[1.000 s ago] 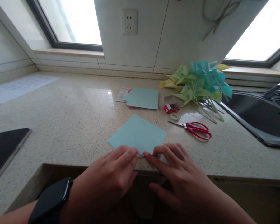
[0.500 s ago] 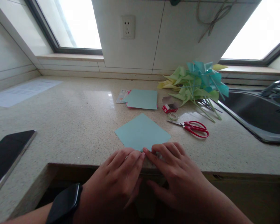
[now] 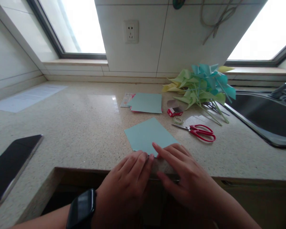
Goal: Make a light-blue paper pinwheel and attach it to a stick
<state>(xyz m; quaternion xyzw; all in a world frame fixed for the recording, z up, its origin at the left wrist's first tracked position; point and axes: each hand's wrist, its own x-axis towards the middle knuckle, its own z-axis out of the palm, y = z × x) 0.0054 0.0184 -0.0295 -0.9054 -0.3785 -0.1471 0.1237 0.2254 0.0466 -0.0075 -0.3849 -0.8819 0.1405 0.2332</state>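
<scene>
On the speckled counter (image 3: pixel 90 136): one pale blue-green paper sheet (image 3: pixel 151 133), at an early stage

Condition: broad face flat, no crease showing across it; near end partly hidden by the left hand (image 3: pixel 127 181) and the right hand (image 3: pixel 184 173), so a fold there is possible but cannot be confirmed

Progress, as judged: little done on this piece, at most a start at the near end; most of the shaping appears to be left

Finished work, apparently: bunch of folded-paper flowers (image 3: pixel 205 81), green, yellow and turquoise, lying beside the sink (image 3: pixel 255 128)

Stock, apparently unworked: stack of paper sheets (image 3: pixel 146 102), pale blue-green uppermost, pink showing at the edges, flat beyond the piece in hand

Tools: red-handled scissors (image 3: pixel 200 132), blades together, tips toward the sheet; tape roll (image 3: pixel 178 120) and small red box (image 3: pixel 174 111) just behind; none in use

Grip, left: fingers drawn together and curled, tips at the near end; thumb hidden, so whether it pinches the paper cannot be told

Grip, right: fingers loosely extended, thumb well apart from the index finger, nothing visibly clasped; index over the near part of the sheet, contact uncertain

Position: sheet lies cornerwise just forward of both hands, near end at their fingertips, far corner pointing toward the stack
</scene>
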